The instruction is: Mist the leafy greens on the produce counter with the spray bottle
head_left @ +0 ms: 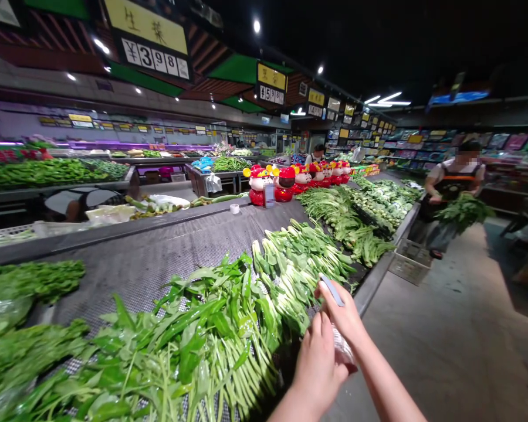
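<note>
My two hands meet above the front edge of the vegetable stand. My right hand (345, 316) is closed, with a flat grey-blue strip (332, 290) under its thumb; its kind is unclear. Just below and touching it, my left hand (319, 357) is closed too, its fingers curled. Between the palms shows a whitish, crinkled thing (342, 347), mostly hidden. Bunches of pale-stemmed leafy greens (286, 275) lie right behind my hands. To the left spreads a heap of long-stemmed water spinach (215, 334).
Curly lettuce (30, 281) lies at the far left on the black mesh stand (158, 252). Red and yellow figurines (264, 184) line its back edge. On the right, a person (455, 176) holds greens beside a plastic crate (409, 261) on the floor. Price signs (149, 38) hang overhead.
</note>
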A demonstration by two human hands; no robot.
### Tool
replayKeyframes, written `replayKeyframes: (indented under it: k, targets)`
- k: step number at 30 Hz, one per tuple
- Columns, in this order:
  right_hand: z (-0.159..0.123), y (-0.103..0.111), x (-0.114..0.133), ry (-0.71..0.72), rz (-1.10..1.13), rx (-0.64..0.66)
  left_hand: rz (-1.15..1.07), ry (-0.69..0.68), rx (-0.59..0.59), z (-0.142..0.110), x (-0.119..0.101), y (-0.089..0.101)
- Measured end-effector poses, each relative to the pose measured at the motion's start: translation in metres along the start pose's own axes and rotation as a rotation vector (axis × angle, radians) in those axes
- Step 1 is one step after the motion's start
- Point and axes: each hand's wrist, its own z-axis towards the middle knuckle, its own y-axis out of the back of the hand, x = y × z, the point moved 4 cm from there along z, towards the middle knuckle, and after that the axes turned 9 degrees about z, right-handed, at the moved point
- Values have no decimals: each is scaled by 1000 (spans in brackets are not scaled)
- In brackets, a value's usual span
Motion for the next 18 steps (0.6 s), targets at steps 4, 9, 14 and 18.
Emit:
replayKeyframes:
  k: [4,9,14,18]
  targets:
    - [9,7,-6,-9,12,-7,-2,-32,-13,12,-3,-4]
    - [20,17,-25,4,-19,10,0,-23,-8,26,-7,-14]
    - [44,41,-39,-10,10,13,25,-2,14,53,-24,-24]
    - [72,69,-43,24,12,16,19,-24,-34,82,-45,-33]
